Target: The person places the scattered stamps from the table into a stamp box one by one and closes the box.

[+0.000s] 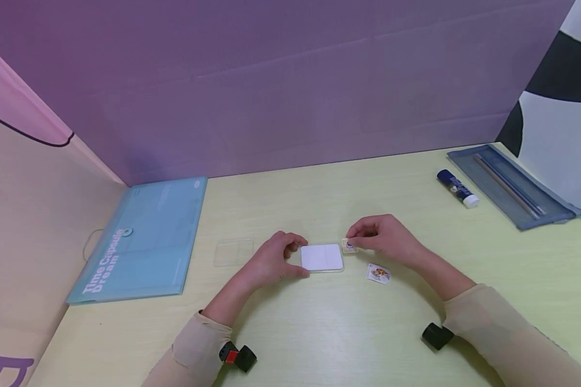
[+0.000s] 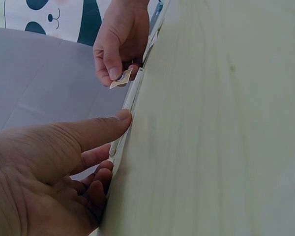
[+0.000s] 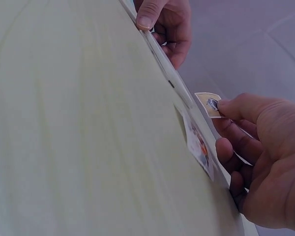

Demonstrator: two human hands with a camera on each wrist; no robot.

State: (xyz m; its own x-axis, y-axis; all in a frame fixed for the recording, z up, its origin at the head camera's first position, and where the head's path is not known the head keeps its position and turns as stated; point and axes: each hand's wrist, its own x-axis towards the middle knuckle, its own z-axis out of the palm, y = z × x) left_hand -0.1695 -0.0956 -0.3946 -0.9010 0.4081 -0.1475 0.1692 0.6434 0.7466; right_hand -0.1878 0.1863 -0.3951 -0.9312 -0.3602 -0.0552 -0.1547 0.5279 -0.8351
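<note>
A small white rectangular pad [image 1: 321, 257] with rounded corners lies flat on the table. My left hand [image 1: 277, 257] holds its left end, thumb on the near edge and index finger at the far edge. Between thumb and index finger, my right hand [image 1: 386, 236] pinches a small postage stamp [image 3: 209, 104] with a yellowish face and a blue picture. The stamp is held just off the pad's right end. A second stamp [image 1: 378, 273], with a white border and an orange picture, lies on the table below the right hand. Its near edge looks slightly raised in the right wrist view.
A clear plastic lid [image 1: 233, 252] lies left of the left hand. Farther left is a blue document folder [image 1: 150, 239] with a string tie. At the back right are a glue stick [image 1: 457, 188] and a blue mesh pouch [image 1: 513, 185]. A purple panel [image 1: 290, 86] borders the table's back.
</note>
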